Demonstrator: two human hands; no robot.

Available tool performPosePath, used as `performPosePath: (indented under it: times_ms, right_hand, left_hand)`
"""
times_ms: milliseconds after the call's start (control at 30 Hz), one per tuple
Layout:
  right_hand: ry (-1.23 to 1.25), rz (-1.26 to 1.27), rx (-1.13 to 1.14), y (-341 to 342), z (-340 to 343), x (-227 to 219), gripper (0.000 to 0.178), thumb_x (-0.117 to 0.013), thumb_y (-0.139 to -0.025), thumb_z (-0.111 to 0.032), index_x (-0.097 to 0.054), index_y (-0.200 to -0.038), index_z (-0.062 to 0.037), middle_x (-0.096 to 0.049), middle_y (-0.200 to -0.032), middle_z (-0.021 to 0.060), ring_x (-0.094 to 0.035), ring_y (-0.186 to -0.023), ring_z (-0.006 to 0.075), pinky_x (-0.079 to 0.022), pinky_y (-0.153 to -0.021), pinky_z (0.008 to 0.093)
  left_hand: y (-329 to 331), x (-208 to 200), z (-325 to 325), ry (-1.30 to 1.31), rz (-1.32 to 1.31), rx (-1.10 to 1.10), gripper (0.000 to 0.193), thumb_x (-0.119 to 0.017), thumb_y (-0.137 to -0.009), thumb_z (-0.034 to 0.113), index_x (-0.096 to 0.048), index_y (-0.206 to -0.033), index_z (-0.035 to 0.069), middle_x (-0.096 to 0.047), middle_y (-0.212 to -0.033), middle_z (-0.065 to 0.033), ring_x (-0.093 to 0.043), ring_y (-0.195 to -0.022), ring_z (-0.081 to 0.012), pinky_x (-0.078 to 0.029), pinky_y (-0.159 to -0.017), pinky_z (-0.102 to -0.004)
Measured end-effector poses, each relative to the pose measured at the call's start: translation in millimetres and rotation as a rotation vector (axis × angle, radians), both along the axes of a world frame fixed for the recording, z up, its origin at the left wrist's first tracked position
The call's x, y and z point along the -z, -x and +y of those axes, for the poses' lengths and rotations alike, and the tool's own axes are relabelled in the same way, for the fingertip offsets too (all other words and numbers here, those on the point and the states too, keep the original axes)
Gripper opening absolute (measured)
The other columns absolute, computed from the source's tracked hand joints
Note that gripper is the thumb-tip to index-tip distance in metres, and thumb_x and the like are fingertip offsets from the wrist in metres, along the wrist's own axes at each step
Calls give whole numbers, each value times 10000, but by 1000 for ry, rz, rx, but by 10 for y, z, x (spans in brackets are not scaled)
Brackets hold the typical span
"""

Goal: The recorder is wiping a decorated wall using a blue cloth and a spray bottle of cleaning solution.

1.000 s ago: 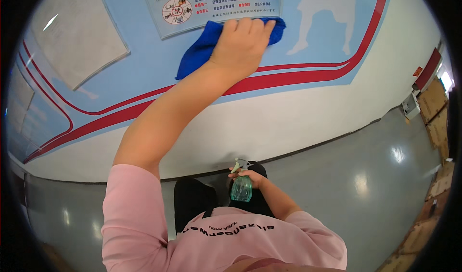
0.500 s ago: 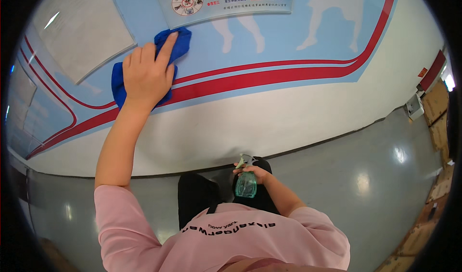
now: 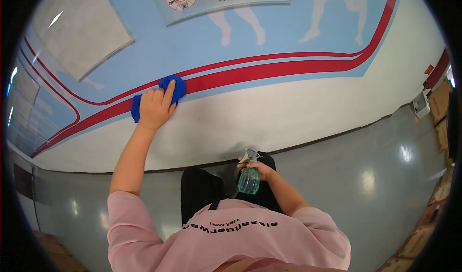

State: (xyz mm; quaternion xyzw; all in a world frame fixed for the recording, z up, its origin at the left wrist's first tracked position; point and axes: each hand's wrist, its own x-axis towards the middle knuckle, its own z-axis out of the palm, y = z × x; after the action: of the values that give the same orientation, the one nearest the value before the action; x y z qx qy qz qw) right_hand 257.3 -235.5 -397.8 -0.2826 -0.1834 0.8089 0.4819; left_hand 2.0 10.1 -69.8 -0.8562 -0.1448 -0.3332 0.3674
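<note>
1. Nearest, before the black trousers, the right-hand grip (image 3: 261, 170) is closed round a green, see-through spray bottle (image 3: 249, 181), held roughly upright.
2. Beyond it, grey floor (image 3: 332, 175) runs up to the dark edge at the wall's foot, open to the right.
3. On the wall (image 3: 288, 109), the left-hand grip (image 3: 155, 111) presses a bunched blue cloth (image 3: 177, 87) across the red band (image 3: 269, 70), index finger extended.
4. The step in hand looks like wiping; another stroke would call for flat, even pressure.
5. The band's right stretch and the white below offer free room; above, the lower edges of the left sheet (image 3: 79, 31) and printed panel (image 3: 226, 3) could snag cloth.
</note>
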Motion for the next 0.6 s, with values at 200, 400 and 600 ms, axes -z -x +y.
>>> performPosePath:
  times_ms: [200,400,600]
  right_hand:
    - [27,11,-4,-7,2,-17,658,-613,-794,-183,-385,-1406,-100,-574,-1244,89,-558,-1026,185,-454,-948,358]
    - [-14,33,-31,-50,13,65,649,-611,-821,-204,-376,-1420,-120,-561,-1266,70,-545,-1043,185,-463,-934,357]
    - [14,60,-16,-29,-9,2,658,-599,-824,-183,-359,-1433,-116,-565,-1266,83,-551,-1039,192,-469,-933,358]
  left_hand:
    - [-227,345,-211,83,-111,-11,697,-722,-624,204,-546,-1259,-22,-486,-820,-92,-476,-684,-249,-390,-585,-349]
    - [-818,-171,-506,97,-128,-86,631,-705,-720,190,-518,-1270,-56,-511,-836,-125,-508,-711,-277,-418,-600,-352]
    - [-1404,-391,-623,115,-163,-35,638,-712,-736,217,-509,-1272,-63,-486,-797,-99,-497,-681,-252,-419,-575,-339]
